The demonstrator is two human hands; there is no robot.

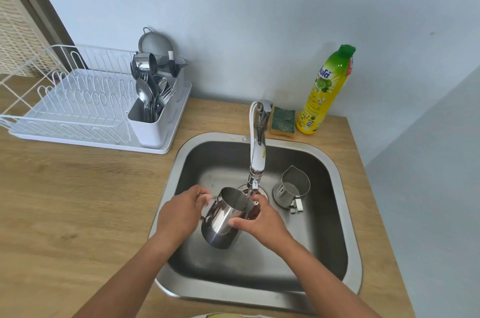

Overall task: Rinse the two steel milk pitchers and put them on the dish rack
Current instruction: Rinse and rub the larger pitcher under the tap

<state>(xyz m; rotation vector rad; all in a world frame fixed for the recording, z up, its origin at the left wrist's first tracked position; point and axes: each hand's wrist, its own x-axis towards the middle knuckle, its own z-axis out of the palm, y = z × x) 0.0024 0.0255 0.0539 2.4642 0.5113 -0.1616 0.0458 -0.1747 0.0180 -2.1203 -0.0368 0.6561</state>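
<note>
A large steel milk pitcher [220,221] hangs tilted over the steel sink [345,213], its mouth under the faucet [257,159]. A thin stream of water runs into it. My left hand [181,213] grips its handle side. My right hand [259,221] holds its rim and wall on the right. A second, smaller steel pitcher [293,187] stands upright on the sink floor to the right, its handle toward me. The white dish rack [78,104] sits on the counter at the left, apart from both hands.
A cutlery holder [153,123] full of spoons and forks stands at the rack's right end, with a steel cup and a strainer behind it. A green sponge [283,120] and a yellow dish-soap bottle [324,94] stand behind the sink. Wooden counter surrounds the sink.
</note>
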